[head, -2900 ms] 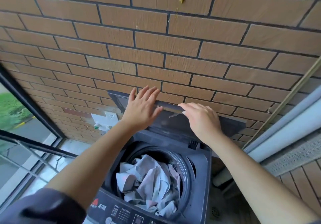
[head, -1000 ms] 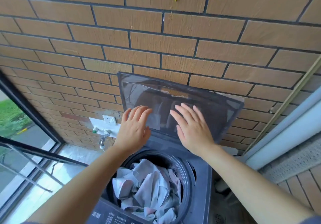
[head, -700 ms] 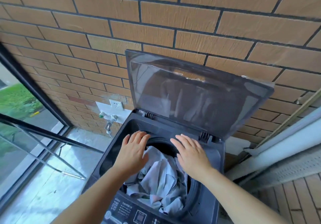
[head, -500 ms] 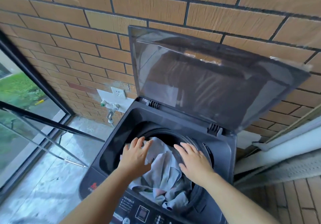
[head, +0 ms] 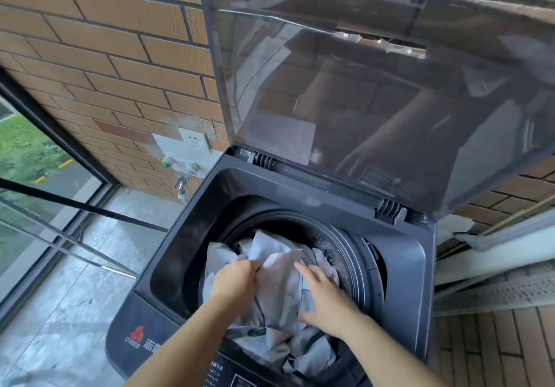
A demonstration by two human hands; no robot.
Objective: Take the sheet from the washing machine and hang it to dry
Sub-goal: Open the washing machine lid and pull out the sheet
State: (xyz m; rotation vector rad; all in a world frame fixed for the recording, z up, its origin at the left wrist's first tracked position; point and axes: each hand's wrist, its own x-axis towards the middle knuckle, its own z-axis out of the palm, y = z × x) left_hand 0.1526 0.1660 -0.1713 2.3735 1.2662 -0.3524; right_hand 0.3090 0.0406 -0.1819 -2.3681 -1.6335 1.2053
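We look down into a dark grey top-loading washing machine [head: 416, 281] that stands against a brick wall [head: 105, 56], its tinted lid [head: 360, 101] raised upright at the far side. The sheet [head: 280, 272], pale grey and crumpled into folds, lies inside the round drum [head: 357, 254], heaped toward its near left part and reaching up to about the level of the opening. Both bare forearms come in from the near edge and slant toward the far side, meeting over the cloth. The left hand [head: 237, 278] is clenched with its knuckles upward, its fingers curled into a raised fold of the sheet and gripping it; the fingertips are buried in the fabric. The right hand [head: 326, 299] lies palm down on the sheet just right of that fold, fingers straight and pointing far and left, the thumb spread out toward the left along the cloth. We see it resting on the fabric, not closed round it. The two hands are near each other but apart, with a ridge of cloth between them. The near edge of the machine carries a control panel [head: 228, 371] with a red logo and printed characters, partly hidden by the left forearm. Left of the machine, on the wall, we see a white socket [head: 193, 140] and below it a tap [head: 181, 182]. Farther left a dark-framed window [head: 30, 206] shows greenery outside, above a pale stone floor [head: 75, 296].
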